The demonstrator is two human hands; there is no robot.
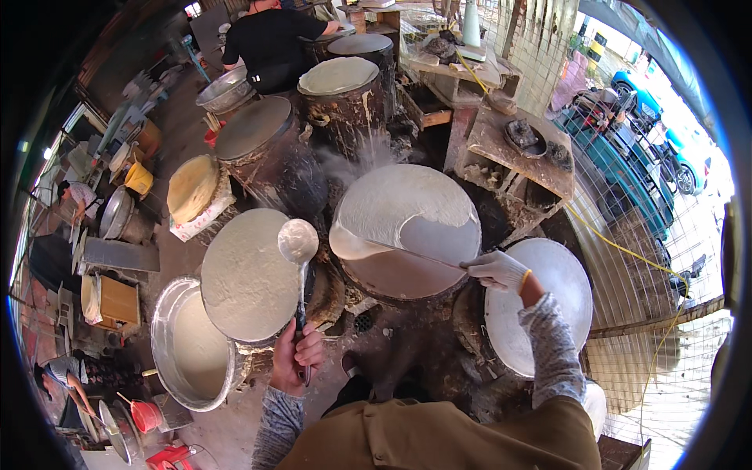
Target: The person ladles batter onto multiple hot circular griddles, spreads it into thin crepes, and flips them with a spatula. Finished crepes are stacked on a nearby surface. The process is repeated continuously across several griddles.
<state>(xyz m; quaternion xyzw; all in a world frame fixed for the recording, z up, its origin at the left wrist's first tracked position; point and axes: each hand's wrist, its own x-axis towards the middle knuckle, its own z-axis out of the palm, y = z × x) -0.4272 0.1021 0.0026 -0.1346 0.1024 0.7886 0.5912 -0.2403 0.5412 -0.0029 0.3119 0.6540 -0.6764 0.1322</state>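
Observation:
My left hand (298,352) is closed around the dark handle of a ladle (298,241). The ladle's pale-smeared bowl is over the right edge of a round griddle covered with pale batter (247,274). On my right hand (497,272) is a white glove; its fingers pinch the end of a long thin blade, like a spreader (427,255). That blade crosses the middle griddle (399,276). White batter (392,196) coats the griddle's far part, around a greyish patch, while its near part is brown and uncoated. My fingertips hide the blade's grip.
A metal basin of batter (200,345) stands at left, below a stack of flat yellowish rounds (193,188). A pale round griddle (540,305) is under my right forearm. More drum stoves (345,106) stand ahead, near a person in black (274,39). Wire mesh (627,274) bounds the right.

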